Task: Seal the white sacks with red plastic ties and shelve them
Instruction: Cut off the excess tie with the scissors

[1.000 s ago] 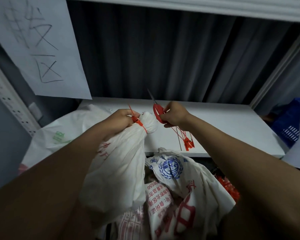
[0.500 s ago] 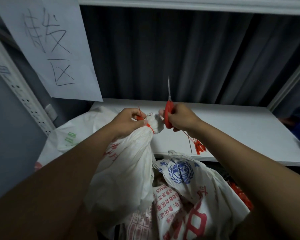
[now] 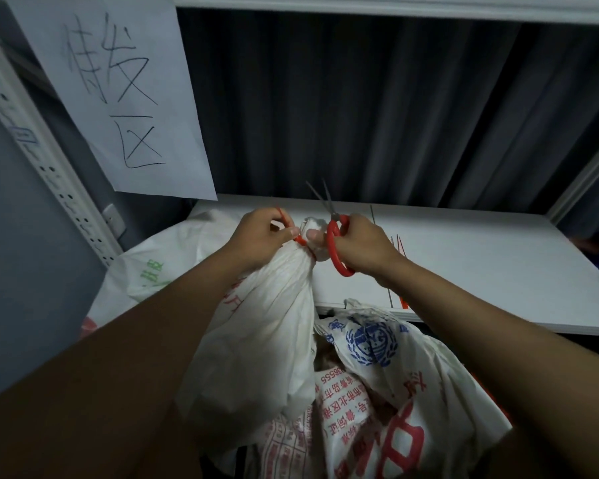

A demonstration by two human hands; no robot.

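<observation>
Pinching red tie [image 3: 300,239], left hand [image 3: 260,236], sack [image 3: 274,305] neck.

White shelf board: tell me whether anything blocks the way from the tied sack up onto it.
Partly. The tied sack hangs at the white shelf board's front edge. Another white sack already covers the board's left end, and loose red ties lie mid-board. The right part looks bare.
</observation>
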